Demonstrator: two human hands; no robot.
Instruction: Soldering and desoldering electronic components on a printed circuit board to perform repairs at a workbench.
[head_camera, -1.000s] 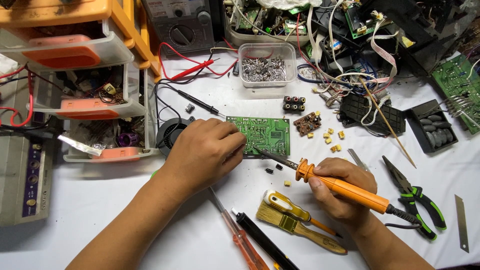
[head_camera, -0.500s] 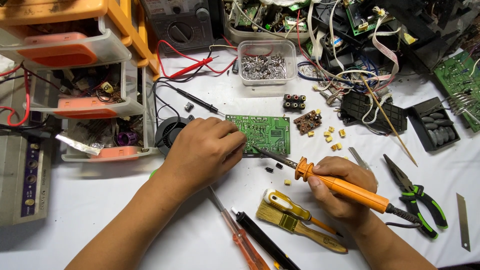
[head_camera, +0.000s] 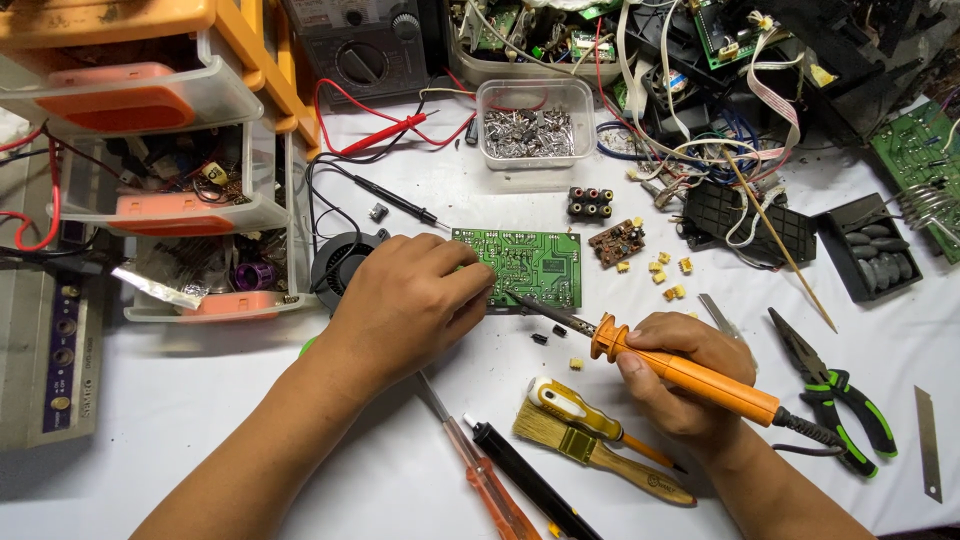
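A green circuit board (head_camera: 535, 262) lies flat on the white table, a little past centre. My left hand (head_camera: 405, 300) rests on its near left corner with fingers curled, pinching something too small to make out. My right hand (head_camera: 675, 375) grips an orange soldering iron (head_camera: 690, 375); its dark tip touches the board's near edge, right beside my left fingertips. A few small dark and yellow parts (head_camera: 560, 335) lie loose on the table just in front of the board.
Clear drawers with orange fronts (head_camera: 160, 200) stand at left, next to a black fan (head_camera: 345, 262). A tub of metal parts (head_camera: 530, 130), tangled wires and boards fill the back. Green-handled pliers (head_camera: 835, 395), a brush (head_camera: 600, 455), screwdrivers (head_camera: 480, 470) and a blade (head_camera: 928, 440) lie near the front.
The soldering iron tip has stayed at the board's near edge. Both hands have barely shifted.
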